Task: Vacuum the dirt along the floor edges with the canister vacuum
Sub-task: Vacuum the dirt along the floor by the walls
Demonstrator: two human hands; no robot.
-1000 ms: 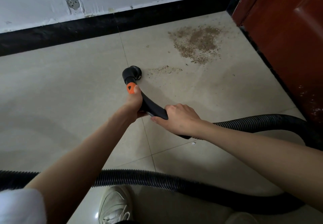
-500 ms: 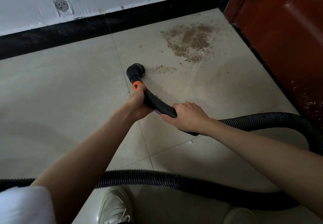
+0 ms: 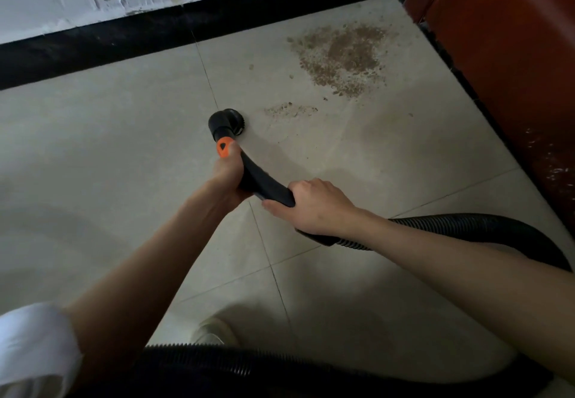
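Two hands on one black wand [image 3: 264, 184]: left hand [image 3: 228, 177] curled round it just behind the orange collar [image 3: 224, 148], right hand [image 3: 314, 206] wrapped over the rear grip. One round nozzle [image 3: 228, 122] down on the tiled floor [image 3: 109, 136]. Two dirt patches: small smear [image 3: 291, 110] just beside the nozzle, large patch [image 3: 342, 58] near the black skirting [image 3: 124, 37]. One ribbed hose [image 3: 485, 228], partly behind the forearms; canister out of view; shoe [image 3: 211, 332] half hidden

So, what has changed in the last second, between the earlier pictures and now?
Almost nothing. The brush nozzle still sits just left of the small dirt streak. The left hand and right hand keep gripping the wand. The large dirt patch is untouched. Only the view shifted slightly.
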